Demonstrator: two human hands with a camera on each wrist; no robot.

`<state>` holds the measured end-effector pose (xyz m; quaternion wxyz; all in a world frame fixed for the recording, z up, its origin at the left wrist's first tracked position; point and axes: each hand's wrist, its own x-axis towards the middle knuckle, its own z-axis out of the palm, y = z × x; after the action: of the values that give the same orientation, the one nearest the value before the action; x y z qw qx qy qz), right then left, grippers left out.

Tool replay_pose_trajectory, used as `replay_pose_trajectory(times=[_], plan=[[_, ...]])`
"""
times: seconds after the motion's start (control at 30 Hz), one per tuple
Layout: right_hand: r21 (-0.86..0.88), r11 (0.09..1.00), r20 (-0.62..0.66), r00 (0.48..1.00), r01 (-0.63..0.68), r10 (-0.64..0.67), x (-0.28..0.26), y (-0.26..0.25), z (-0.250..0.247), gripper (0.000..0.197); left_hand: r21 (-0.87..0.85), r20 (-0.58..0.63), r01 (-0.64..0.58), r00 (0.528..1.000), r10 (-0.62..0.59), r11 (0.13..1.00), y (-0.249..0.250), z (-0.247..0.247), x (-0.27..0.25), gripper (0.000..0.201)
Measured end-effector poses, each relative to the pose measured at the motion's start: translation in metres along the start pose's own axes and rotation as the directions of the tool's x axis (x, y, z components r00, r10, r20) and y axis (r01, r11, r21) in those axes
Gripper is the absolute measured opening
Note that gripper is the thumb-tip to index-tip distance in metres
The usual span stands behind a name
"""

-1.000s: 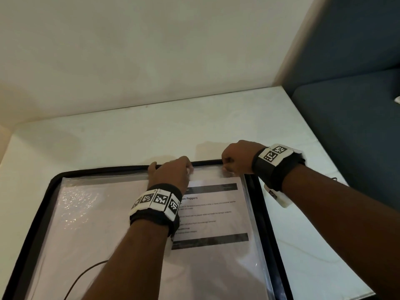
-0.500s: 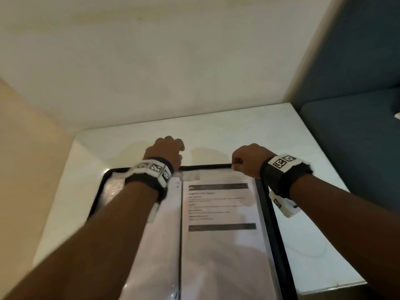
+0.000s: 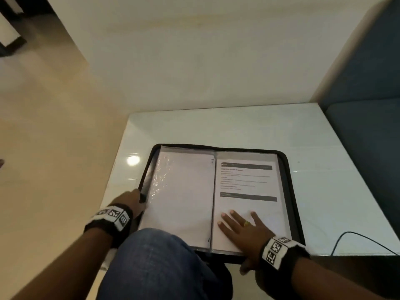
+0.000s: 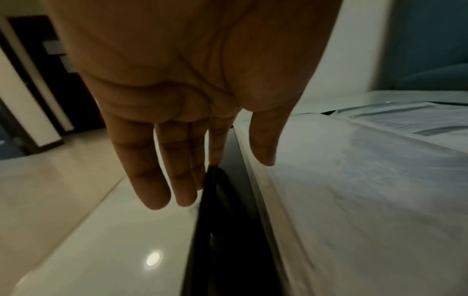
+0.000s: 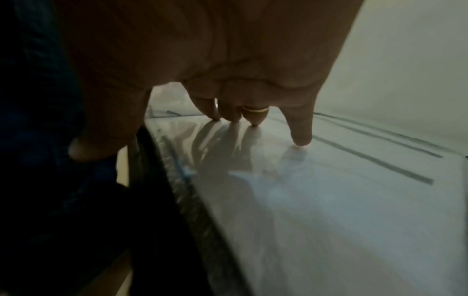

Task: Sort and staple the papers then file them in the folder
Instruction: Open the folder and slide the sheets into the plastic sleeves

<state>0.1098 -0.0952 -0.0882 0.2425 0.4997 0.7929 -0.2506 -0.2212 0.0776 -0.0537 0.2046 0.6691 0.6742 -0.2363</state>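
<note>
Folder (image 3: pixel 290 191) open at frame centre in head view, printed paper (image 3: pixel 246 182) in right half; right hand (image 3: pixel 242 226) spread flat on it, left hand (image 3: pixel 129 202) at left edge. Left wrist: fingers (image 4: pixel 152 176) straight beside black rim. Right wrist: fingertips (image 5: pixel 301 138) pressing plastic.

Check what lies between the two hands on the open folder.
In the head view, between left hand and right hand: the blank left sleeve page and centre fold.

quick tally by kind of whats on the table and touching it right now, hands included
folder: 1
printed page: 1
blank page: 1
black cable: 1
hands: 2, left hand on the folder's left edge, right hand flat on the printed page
total: 6
</note>
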Motion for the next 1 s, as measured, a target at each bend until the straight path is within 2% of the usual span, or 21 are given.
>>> replay_pose_trajectory(times=[0.1,0.17,0.27,0.43,0.53,0.67,0.8,0.93,1.0], plan=[[-0.044,0.999,0.025,0.999,-0.028,0.029,-0.001,-0.006,0.011,0.141,-0.154,-0.043,0.039,0.998,-0.046,0.987,-0.003,0.017,-0.003,0.058],[-0.049,0.997,-0.016,0.998,-0.062,0.061,-0.001,-0.010,0.017,0.138,-0.209,-0.069,0.059,0.995,-0.075,0.976,-0.005,0.020,-0.001,0.060],[-0.055,0.995,-0.068,0.994,-0.089,0.085,-0.002,-0.011,0.023,0.130,-0.239,-0.046,0.074,0.995,-0.088,0.968,-0.010,0.018,0.006,0.061],[-0.018,0.997,-0.019,0.997,-0.080,0.080,0.001,0.009,0.005,0.124,-0.346,-0.051,0.072,0.994,-0.095,0.935,-0.012,0.003,0.011,0.058],[-0.036,0.998,0.055,0.997,-0.050,0.052,0.011,0.022,-0.016,0.123,-0.331,-0.111,0.011,0.993,-0.051,0.943,-0.011,-0.019,0.015,0.035],[-0.052,0.992,0.064,0.991,-0.113,0.116,0.024,0.038,-0.039,0.117,-0.393,-0.202,-0.100,0.979,0.020,0.914,0.001,-0.062,0.015,0.012],[-0.009,0.982,0.034,0.982,-0.187,0.187,0.024,0.050,-0.045,0.109,-0.373,-0.184,-0.132,0.981,0.067,0.918,0.025,-0.110,0.001,0.019],[0.048,0.978,-0.003,0.979,-0.202,0.202,0.008,0.052,-0.040,0.100,-0.169,-0.163,-0.195,0.972,0.168,0.966,0.064,-0.154,-0.037,0.028],[0.171,0.965,-0.078,0.974,-0.198,0.214,-0.005,0.053,-0.047,0.087,-0.214,-0.155,-0.248,0.963,0.218,0.945,0.085,-0.170,-0.057,0.024]])
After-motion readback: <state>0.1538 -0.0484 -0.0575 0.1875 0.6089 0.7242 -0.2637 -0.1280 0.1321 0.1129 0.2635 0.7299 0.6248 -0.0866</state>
